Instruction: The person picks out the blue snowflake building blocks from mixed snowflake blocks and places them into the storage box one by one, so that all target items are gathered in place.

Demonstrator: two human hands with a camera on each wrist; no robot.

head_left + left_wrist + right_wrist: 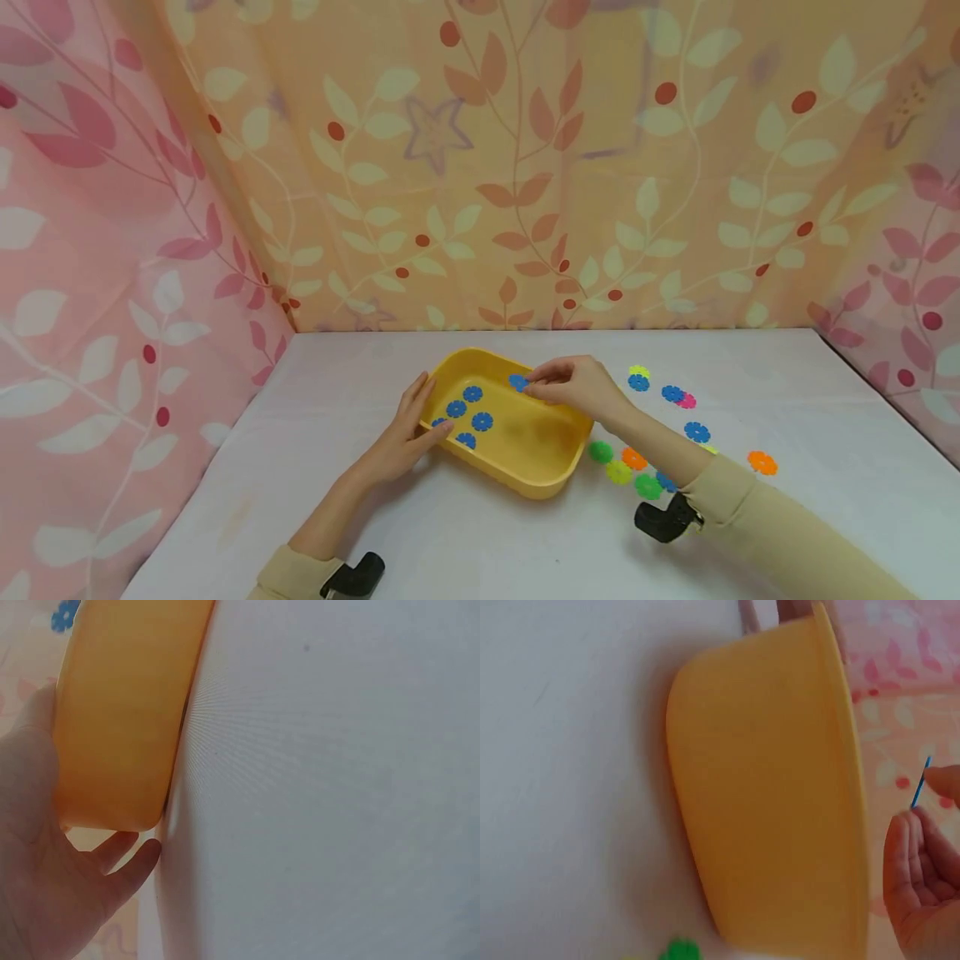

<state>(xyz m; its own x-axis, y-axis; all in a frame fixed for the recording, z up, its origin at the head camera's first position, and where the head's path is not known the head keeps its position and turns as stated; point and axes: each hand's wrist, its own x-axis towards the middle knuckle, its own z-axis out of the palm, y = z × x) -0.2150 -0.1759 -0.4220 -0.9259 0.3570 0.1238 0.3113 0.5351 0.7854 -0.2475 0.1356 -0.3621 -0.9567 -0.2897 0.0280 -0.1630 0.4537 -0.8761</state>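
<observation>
A yellow plastic tub [528, 429] stands at an angle on the table. My left hand [405, 437] grips its left end, thumb over the rim and fingers along the outside wall. In the left wrist view, the fingertips reach round the tub's corner [124, 727]. Over the tub's far side, my right hand [581, 390] pinches a blue flower-shaped disc [517, 382] between thumb and fingers. That disc shows edge-on in the right wrist view as a thin blue line [922, 782]. Several blue discs [482, 422] lie inside the tub toward its left end, one partly behind the left thumb.
Right of the tub, loose flower discs lie scattered: green [601, 452], orange [762, 462], yellow [618, 472], pink [687, 401] and blue [697, 432]. Some overlap, and my right forearm covers part of them. A patterned curtain [480, 167] rises behind the white table [247, 492].
</observation>
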